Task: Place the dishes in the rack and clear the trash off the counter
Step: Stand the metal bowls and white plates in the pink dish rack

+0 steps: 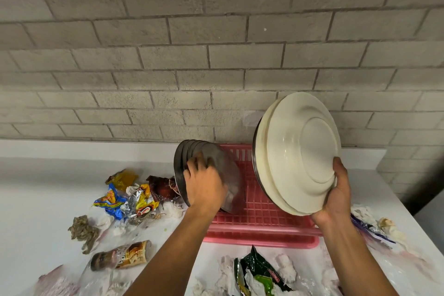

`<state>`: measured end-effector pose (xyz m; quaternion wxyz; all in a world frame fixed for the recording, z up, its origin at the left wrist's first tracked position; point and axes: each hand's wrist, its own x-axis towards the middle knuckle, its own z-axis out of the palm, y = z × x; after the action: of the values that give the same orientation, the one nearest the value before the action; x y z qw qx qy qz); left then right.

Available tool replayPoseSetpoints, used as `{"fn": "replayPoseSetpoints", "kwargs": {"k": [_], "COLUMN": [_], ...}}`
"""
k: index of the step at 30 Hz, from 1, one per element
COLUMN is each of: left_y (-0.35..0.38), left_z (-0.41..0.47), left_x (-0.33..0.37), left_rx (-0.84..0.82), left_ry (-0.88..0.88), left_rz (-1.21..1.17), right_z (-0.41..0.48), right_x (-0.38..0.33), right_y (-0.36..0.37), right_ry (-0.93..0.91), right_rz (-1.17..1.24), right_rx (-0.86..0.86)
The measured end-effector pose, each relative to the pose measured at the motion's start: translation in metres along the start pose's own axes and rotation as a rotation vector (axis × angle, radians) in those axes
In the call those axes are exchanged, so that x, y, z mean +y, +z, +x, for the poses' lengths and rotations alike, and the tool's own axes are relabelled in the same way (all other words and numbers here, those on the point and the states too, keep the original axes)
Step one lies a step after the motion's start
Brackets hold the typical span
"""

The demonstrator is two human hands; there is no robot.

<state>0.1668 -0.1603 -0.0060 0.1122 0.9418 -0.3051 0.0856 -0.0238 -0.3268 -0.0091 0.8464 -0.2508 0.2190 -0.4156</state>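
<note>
Head camera looks down at a white counter (pixel 43 190) that ends against a grey brick wall (pixel 192 55). A pink plastic rack (pixel 262 221) stands on it, near the wall, and both your hands are at this rack.

Your left hand (pixel 205 187) is closed on a clear glass plate (pixel 225 175); the fingers are on its upper rim and the plate stands on its edge at the left end of the rack. Just behind this plate stand several steel plates (pixel 182 163), also upright and packed close together.

Your right hand (pixel 336 194) grips a stack of cream plates (pixel 298 151) by the lower right edge. The thumb (pixel 340 166) lies on the underside of the front plate. The stack is tilted, with the undersides turned toward you, and its lower edge is over the right part of the rack. I cannot tell if it touches the rack floor.

Trash lies around the rack on the counter. To the left there is a heap of snack wrappers (pixel 129 197) in yellow, blue and silver, and nearer to you a brown bottle (pixel 121 256) lies on its side. In front of the rack there is a green and black packet (pixel 259 271) among crumpled white tissues (pixel 286 267). More paper scraps (pixel 377 223) lie to the right of your right wrist.
</note>
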Motion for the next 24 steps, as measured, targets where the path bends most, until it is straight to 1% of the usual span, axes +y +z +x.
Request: {"fn": "replayPoseSetpoints", "kwargs": {"k": [2, 3, 4, 5, 6, 7, 9, 12, 14, 15, 16, 18, 20, 24], "left_y": [-0.006, -0.011, -0.016, -0.023, -0.031, -0.038, -0.049, -0.061, -0.070, -0.074, -0.078, -0.082, -0.083, -0.083], "left_z": [-0.001, -0.001, -0.002, -0.003, -0.005, -0.006, -0.007, -0.002, 0.000, 0.001, 0.002, 0.003, 0.002, 0.001], "left_x": [0.005, 0.009, 0.013, 0.018, 0.024, 0.028, 0.036, 0.042, 0.042, 0.041, 0.041, 0.042, 0.043, 0.045], "left_rx": [0.092, 0.097, 0.049, -0.036, -0.142, -0.245, -0.380, -0.489, -0.553, -0.563, -0.552, -0.513, -0.485, -0.391], "left_ry": [0.079, 0.131, 0.151, 0.136, 0.104, 0.080, 0.040, -0.041, -0.037, -0.014, 0.015, 0.074, 0.088, 0.096], "left_rz": [-0.142, -0.278, -0.483, -0.726, -0.940, -1.104, -1.316, -1.635, -1.852, -1.900, -1.893, -1.816, -1.760, -1.733], "right_z": [0.000, 0.000, 0.000, 0.000, 0.000, -0.001, -0.001, 0.000, 0.000, 0.000, 0.000, 0.002, 0.002, 0.003], "right_x": [0.001, 0.001, 0.001, 0.002, 0.002, 0.003, 0.004, 0.002, 0.000, -0.001, -0.002, -0.003, -0.004, -0.004], "right_y": [0.000, 0.000, -0.001, -0.001, -0.001, -0.001, 0.000, 0.000, 0.002, 0.002, 0.002, 0.001, 0.000, -0.001], "right_ry": [0.005, 0.005, 0.003, 0.001, -0.001, 0.000, 0.008, 0.014, 0.011, 0.010, 0.013, 0.023, 0.029, 0.048], "right_rz": [-0.005, -0.009, -0.013, -0.016, -0.017, -0.020, -0.029, -0.031, -0.036, -0.044, -0.052, -0.065, -0.085, -0.130], "right_rx": [-0.002, -0.004, -0.003, -0.003, -0.003, -0.003, -0.005, -0.016, -0.018, -0.012, -0.002, 0.016, 0.033, 0.064]}}
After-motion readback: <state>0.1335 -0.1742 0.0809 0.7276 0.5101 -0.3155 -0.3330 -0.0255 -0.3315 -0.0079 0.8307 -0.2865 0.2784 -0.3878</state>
